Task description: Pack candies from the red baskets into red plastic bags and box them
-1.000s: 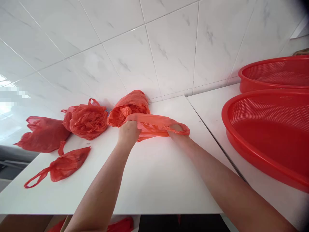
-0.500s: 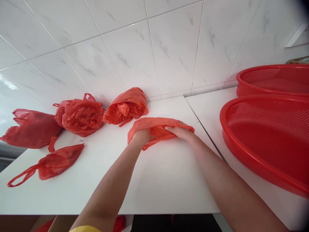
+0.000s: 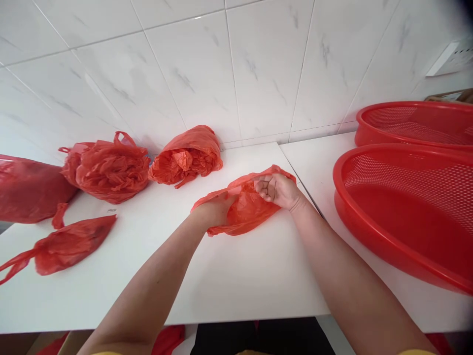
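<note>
A thin red plastic bag [image 3: 246, 209] lies on the white table with its mouth spread wide toward me. My left hand [image 3: 216, 209] reaches into its left side, the fingers stretched along the inner wall and the tips partly hidden by plastic. Inside the right side is my right hand [image 3: 276, 190], palm turned up and fingers loosely curled, with nothing seen in the palm. The far rim of the bag passes behind that hand.
Along the tiled wall stand a red bag stuffed with bags [image 3: 188, 158], a fuller red bundle [image 3: 107, 170] and another red bag [image 3: 33, 190]. A small tied red bag [image 3: 74, 244] lies front left. Two red perforated baskets [image 3: 342, 197] occupy the right.
The bag's mouth has opened wider. My right hand has turned from back up to palm up, its fingers curling. The view has shifted, so surrounding things sit further left.
</note>
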`<act>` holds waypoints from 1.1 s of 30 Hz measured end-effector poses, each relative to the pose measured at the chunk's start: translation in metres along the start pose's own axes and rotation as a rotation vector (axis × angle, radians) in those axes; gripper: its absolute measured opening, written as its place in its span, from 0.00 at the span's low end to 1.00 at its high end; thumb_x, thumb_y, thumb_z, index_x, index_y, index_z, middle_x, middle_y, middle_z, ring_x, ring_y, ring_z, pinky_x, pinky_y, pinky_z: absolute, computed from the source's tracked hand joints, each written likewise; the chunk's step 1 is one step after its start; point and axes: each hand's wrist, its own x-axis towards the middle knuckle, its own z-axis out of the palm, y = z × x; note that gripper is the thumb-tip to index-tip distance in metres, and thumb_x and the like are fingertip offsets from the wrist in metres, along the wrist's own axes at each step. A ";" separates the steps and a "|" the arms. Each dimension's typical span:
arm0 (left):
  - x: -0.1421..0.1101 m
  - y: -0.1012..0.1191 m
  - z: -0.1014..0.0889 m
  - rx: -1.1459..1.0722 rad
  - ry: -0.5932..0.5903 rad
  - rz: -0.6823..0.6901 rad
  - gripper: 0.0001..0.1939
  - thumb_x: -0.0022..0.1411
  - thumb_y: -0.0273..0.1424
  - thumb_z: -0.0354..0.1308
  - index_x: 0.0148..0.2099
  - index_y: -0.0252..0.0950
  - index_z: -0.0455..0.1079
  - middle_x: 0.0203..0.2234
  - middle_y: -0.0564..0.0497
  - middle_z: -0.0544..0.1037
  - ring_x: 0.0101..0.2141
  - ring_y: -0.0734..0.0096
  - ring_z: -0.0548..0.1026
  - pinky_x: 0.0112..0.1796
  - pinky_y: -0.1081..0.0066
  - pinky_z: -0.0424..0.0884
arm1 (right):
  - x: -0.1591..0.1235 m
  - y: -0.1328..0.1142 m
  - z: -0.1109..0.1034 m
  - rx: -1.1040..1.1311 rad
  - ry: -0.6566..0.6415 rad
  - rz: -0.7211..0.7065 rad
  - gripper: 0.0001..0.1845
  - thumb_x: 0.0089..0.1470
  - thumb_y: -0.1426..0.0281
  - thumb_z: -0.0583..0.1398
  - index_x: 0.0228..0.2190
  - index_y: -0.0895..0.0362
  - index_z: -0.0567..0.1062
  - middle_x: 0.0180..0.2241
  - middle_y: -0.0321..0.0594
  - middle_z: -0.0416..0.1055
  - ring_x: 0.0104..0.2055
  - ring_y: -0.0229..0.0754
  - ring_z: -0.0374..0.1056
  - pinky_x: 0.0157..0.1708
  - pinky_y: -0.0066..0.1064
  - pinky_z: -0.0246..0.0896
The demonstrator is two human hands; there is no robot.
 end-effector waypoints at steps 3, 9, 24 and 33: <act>-0.013 0.016 0.002 0.102 -0.084 0.049 0.43 0.43 0.25 0.59 0.63 0.49 0.52 0.56 0.46 0.65 0.44 0.55 0.72 0.31 0.69 0.70 | 0.007 0.003 -0.001 0.146 0.213 -0.136 0.16 0.50 0.60 0.53 0.36 0.57 0.72 0.38 0.46 0.73 0.37 0.44 0.70 0.30 0.32 0.66; -0.039 0.029 -0.004 0.055 0.111 0.077 0.38 0.51 0.24 0.52 0.63 0.47 0.48 0.61 0.50 0.58 0.47 0.63 0.72 0.33 0.72 0.70 | 0.012 0.018 0.003 -0.559 0.567 0.004 0.08 0.42 0.64 0.61 0.26 0.54 0.69 0.26 0.37 0.70 0.30 0.42 0.67 0.28 0.32 0.61; -0.018 0.020 -0.006 0.045 0.410 0.127 0.17 0.61 0.29 0.47 0.51 0.40 0.67 0.44 0.46 0.72 0.44 0.61 0.70 0.43 0.65 0.67 | 0.003 0.014 0.017 -1.177 0.413 0.159 0.31 0.43 0.56 0.64 0.47 0.53 0.63 0.28 0.38 0.71 0.26 0.43 0.66 0.23 0.31 0.52; -0.009 0.021 0.014 -0.045 0.071 0.047 0.33 0.49 0.39 0.58 0.59 0.48 0.60 0.56 0.46 0.62 0.46 0.49 0.69 0.35 0.63 0.69 | -0.001 0.003 0.038 -1.383 0.543 -0.023 0.15 0.58 0.63 0.49 0.39 0.56 0.70 0.37 0.47 0.71 0.40 0.49 0.67 0.35 0.35 0.56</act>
